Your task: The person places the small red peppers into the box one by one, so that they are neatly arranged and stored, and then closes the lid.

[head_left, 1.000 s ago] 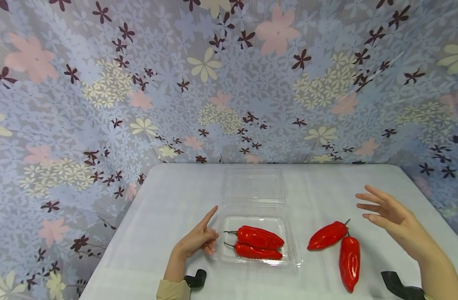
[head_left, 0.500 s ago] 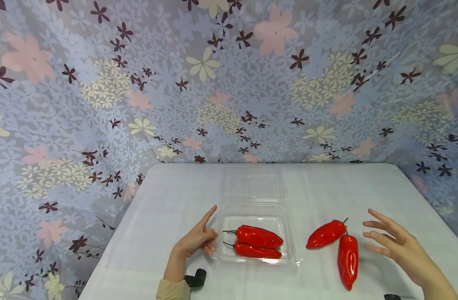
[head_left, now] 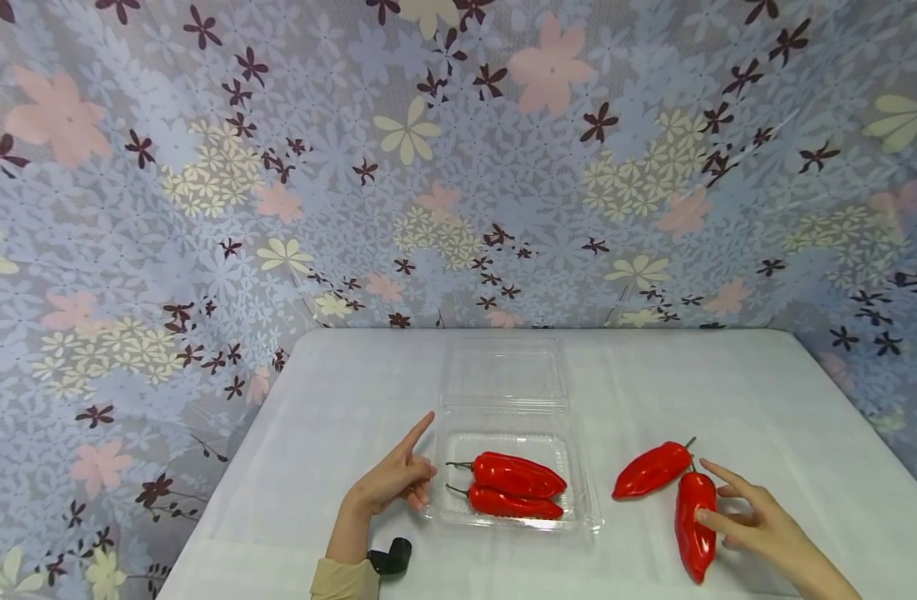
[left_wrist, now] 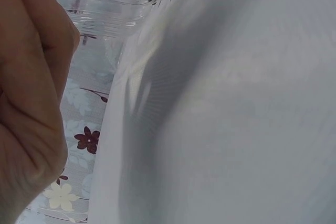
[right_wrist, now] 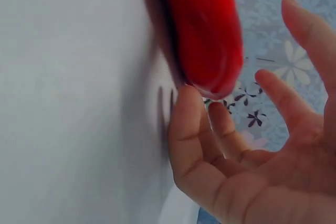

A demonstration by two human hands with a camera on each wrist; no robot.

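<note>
Two red peppers [head_left: 520,475] lie in the open container [head_left: 533,442]; two loose peppers [head_left: 653,472] await on the bench [head_left: 338,408]. The right hand [head_left: 759,518], fingers ungripped, straddles one; the left hand's [head_left: 393,482] hold on the container cannot be determined.

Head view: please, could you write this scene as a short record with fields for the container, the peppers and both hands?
Container: clear plastic; lid open, far side
Inside: two red peppers, side by side, stems pointing left
Outside: two loose peppers, to the container's right
Left hand: index finger extended, others bent, at the container's left edge
Right hand: at the nearer loose pepper, thumb over it; firm grip unclear
</note>
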